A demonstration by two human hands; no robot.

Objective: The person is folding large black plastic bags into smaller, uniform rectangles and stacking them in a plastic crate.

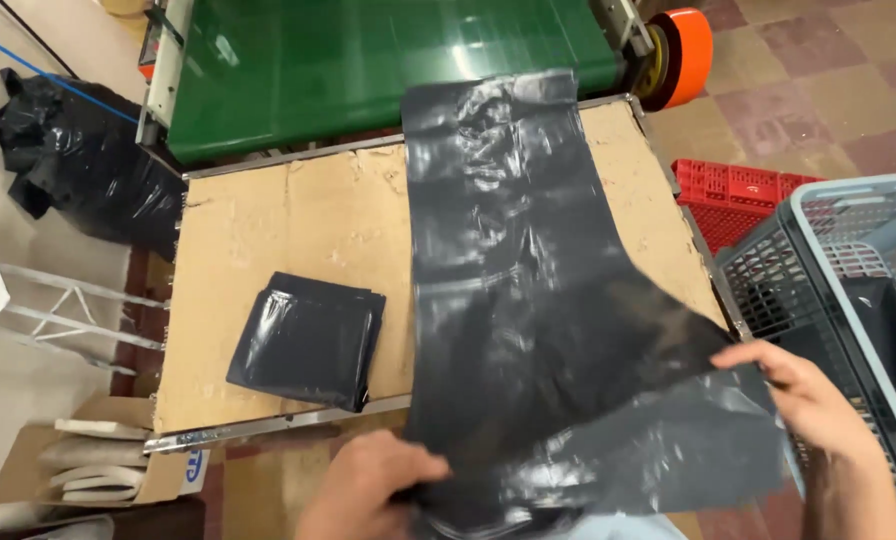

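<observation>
A long dark grey plastic bag point(513, 260) lies stretched over the cardboard-topped table point(298, 220), reaching from the green conveyor belt point(368, 60) to the near edge. My left hand point(368, 490) grips its near bottom edge, fingers closed on the plastic. My right hand point(803, 395) holds the bag's lower right corner, which is lifted and folded outward. A small stack of folded dark bags point(308, 340) rests on the table to the left of the long bag.
A grey plastic crate point(838, 270) stands at the right, a red crate point(733, 195) behind it. A full black bag point(78, 160) sits at the left. A cardboard box of white items point(88, 465) is at lower left. An orange wheel point(683, 55) is beside the conveyor.
</observation>
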